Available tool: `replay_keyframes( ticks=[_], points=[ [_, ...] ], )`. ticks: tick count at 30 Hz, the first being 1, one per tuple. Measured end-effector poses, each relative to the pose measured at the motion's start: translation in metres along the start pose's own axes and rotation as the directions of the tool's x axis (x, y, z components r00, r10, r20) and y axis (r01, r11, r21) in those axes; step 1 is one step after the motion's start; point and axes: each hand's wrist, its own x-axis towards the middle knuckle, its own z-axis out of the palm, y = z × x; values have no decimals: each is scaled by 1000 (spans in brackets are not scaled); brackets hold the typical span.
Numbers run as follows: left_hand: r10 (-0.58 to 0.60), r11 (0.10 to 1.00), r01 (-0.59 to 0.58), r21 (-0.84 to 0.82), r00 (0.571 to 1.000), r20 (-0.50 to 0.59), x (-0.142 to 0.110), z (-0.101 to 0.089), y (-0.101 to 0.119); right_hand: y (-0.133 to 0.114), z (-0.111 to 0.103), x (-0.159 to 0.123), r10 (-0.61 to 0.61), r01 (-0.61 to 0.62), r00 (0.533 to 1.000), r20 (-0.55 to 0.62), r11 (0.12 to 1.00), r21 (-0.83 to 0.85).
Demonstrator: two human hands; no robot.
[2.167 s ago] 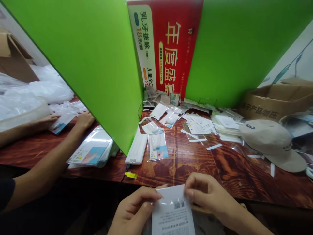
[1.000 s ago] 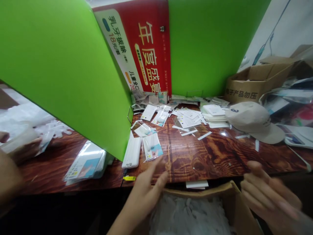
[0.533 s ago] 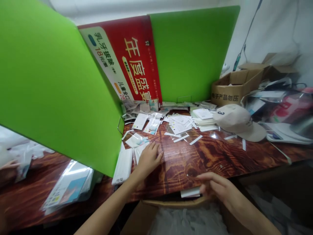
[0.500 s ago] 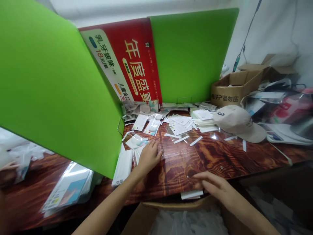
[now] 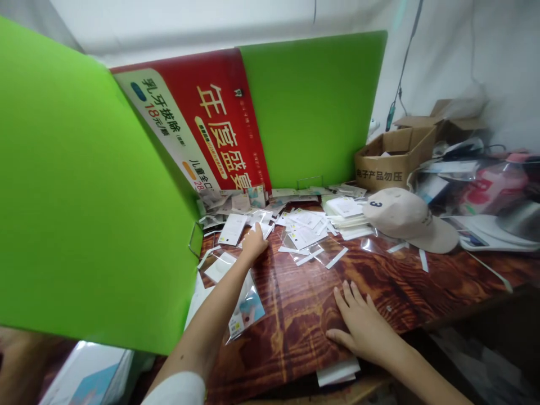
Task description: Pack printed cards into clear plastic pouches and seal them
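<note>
My left hand (image 5: pixel 253 244) reaches toward the back left of the wooden table. Its index finger stretches over a clear-wrapped packet (image 5: pixel 265 217), and the other fingers are partly hidden. Just left of it lies a white card (image 5: pixel 233 229) with a hole. Under my left forearm is a packet with a blue printed picture (image 5: pixel 252 308), partly covered. My right hand (image 5: pixel 358 322) rests palm down near the table's front edge, its fingers spread and nothing in them. Ahead of it, white cards (image 5: pixel 304 236) lie in a loose heap with clear sleeves (image 5: pixel 324 251).
Green panels (image 5: pixel 312 112) and a red printed board (image 5: pixel 185 84) wall off the back and left. To the right are stacked packets (image 5: pixel 348 216), a cap (image 5: pixel 405 216), a cardboard box (image 5: pixel 392 157) and a scale (image 5: pixel 485 236). Another person's hand (image 5: pixel 21 360) shows at far left.
My left hand has moved forward to the packets at the back. A blue-pictured packet now lies beneath my forearm. My right hand has come down flat on the table. The view has shifted.
</note>
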Motion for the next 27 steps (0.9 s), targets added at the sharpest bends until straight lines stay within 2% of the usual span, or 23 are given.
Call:
replay_keyframes(
  ticks=[6, 11, 15, 19, 21, 23, 25, 27],
  points=[
    [7, 999, -1, 54, 995, -103, -18, 13, 5, -2, -4, -1, -8, 8, 1000, -13, 1000, 3],
    [153, 988, -148, 45, 980, -130, -35, 14, 7, -1, -2, -4, -16, 17, 999, -52, 999, 29],
    [266, 960, -275, -54, 955, -130, -45, 11, 5, 1, 1, -4, -23, 29, 997, -80, 997, 73],
    [293, 913, -326, -247, 942, -163, -52, 4, 5, 4, 7, -6, -36, 55, 992, -119, 985, 164],
    [284, 853, -340, -396, 939, -194, -56, -4, 8, 7, 9, -5, -44, 80, 986, -158, 970, 231],
    [264, 752, -343, -563, 939, -220, -65, -12, 13, 10, 9, -2, -64, 131, 975, -213, 939, 317],
    [249, 606, -331, -724, 943, -222, -86, -20, 22, 12, 5, 2, -90, 219, 948, -306, 882, 416],
    [266, 423, -288, -859, 946, -186, -120, -26, 32, 10, -1, 6, -75, 314, 897, -435, 802, 509]
  ],
)
